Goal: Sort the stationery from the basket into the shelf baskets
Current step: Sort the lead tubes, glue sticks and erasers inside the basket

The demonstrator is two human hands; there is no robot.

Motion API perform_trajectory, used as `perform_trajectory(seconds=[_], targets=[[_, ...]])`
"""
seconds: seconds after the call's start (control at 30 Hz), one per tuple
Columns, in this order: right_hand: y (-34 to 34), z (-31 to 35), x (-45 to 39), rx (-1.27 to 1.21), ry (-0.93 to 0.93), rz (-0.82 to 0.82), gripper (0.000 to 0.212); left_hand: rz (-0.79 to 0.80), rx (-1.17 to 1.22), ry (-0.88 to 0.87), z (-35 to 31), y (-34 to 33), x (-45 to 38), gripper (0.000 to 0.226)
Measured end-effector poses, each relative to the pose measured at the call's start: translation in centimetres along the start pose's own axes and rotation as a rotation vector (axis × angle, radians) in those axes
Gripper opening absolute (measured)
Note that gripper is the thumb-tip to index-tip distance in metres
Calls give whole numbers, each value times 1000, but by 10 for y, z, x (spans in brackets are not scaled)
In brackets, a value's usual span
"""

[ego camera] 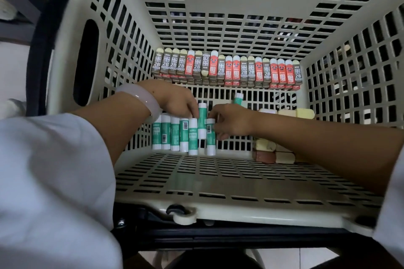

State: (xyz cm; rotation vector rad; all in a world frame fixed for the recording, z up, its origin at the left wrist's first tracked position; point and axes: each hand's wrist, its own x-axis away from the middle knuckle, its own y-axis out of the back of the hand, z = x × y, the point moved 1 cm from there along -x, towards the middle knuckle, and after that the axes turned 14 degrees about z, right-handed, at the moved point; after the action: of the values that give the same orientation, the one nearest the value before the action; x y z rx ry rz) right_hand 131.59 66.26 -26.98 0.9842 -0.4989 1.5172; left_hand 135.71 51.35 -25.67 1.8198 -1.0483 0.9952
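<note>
Basket floor (pixel 251 96) bare between eraser row (pixel 227 69) and glue sticks (pixel 181 135).

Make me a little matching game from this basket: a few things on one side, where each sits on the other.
Things:
1. erasers
2. glue sticks
3. bangle
4. tape roll

Places:
A. on the left wrist
B. lined up along the far wall
C. outside the basket's near rim
D. standing in a row under the hands

Pairs: 1-B, 2-D, 3-A, 4-C

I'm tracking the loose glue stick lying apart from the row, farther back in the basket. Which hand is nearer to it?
Right. The right hand sits just in front of the loose glue stick; the left hand is farther to its left, at the glue stick row.
</note>
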Motion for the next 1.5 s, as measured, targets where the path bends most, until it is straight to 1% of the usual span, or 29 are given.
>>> perform_trajectory(seconds=[0.03, 0.1, 0.13, 0.17, 0.23, 0.3, 0.37, 0.47, 0.53, 0.57, 0.63, 0.7, 0.73, 0.83, 0.9, 0.97, 1.03, 1.13, 1.2, 1.27, 1.3, 1.33, 1.37, 1.4, 1.43, 1.47, 1.5], targets=[[4, 0, 1, 67, 19, -104, 21, -45, 17, 2, 0, 1, 0, 34], [18, -3, 3, 296, 27, -401, 27, -166, 42, 20, 2, 3, -1, 39], [25, -4, 4, 398, 0, -503, 30, -207, 46, 29, 2, 3, -2, 42], [31, -6, 4, 472, -49, -547, 34, -216, 50, 25, 2, 2, -4, 45], [38, -9, 4, 536, -144, -515, 40, -155, 52, -12, 1, -3, -7, 44], [37, -11, 2, 559, -152, -434, 39, -58, 32, -45, -1, -6, -7, 40], [32, -10, 1, 521, -129, -340, 32, -16, 19, -58, -3, -7, -7, 35], [19, -6, 1, 370, -64, -209, 29, -124, -5, 9, -2, -3, -6, 32], [10, -2, 3, 303, -26, -128, 33, -180, -87, 124, 3, -2, -6, 30], [6, -1, 3, 274, -24, -101, 34, -166, -138, 184, 5, -3, -5, 29], [2, -2, 3, 198, -54, -83, 34, -68, -187, 259, 8, -5, -3, 31], [-2, -2, 2, 38, -101, -68, 34, 26, -161, 266, 8, -6, -3, 37], [-5, -2, 1, -17, -120, -63, 36, 48, -138, 254, 6, -5, -1, 39], [-9, -4, -2, -169, -142, -83, 43, 49, -94, 228, 3, -3, 0, 40], [-7, -6, -2, -259, -123, -100, 41, -7, -94, 236, 3, -4, 0, 39], [-3, -5, 0, -115, -109, -153, 38, -58, -69, 208, 2, -4, -1, 39], [-4, -2, 0, 23, -81, -165, 37, -57, -30, 155, 1, -4, -1, 38], [-5, -1, -2, 151, -61, -101, 37, -34, 35, 141, -2, -5, -3, 36], [2, 0, 1, 169, -39, -156, 34, -110, 69, 160, -2, -3, -1, 34], [17, 2, 6, 166, 28, -325, 29, -272, 213, 159, -1, 1, 2, 32], [26, 2, 8, 205, 57, -433, 29, -356, 351, 158, 0, 4, 3, 31], [35, 2, 9, 262, 79, -533, 30, -418, 543, 153, 0, 6, 6, 30], [43, 2, 9, 324, 98, -605, 33, -456, 782, 134, 0, 10, 9, 31], [49, 3, 8, 385, 122, -639, 39, -488, 1004, 120, 0, 12, 14, 33], [53, 3, 6, 447, 143, -633, 46, -484, 1168, 120, -1, 13, 20, 34], [56, 5, 3, 508, 155, -593, 53, -525, 1225, 131, 2, 14, 24, 35], [57, 5, 0, 562, 153, -537, 58, -570, 1144, 158, 6, 15, 27, 37]])
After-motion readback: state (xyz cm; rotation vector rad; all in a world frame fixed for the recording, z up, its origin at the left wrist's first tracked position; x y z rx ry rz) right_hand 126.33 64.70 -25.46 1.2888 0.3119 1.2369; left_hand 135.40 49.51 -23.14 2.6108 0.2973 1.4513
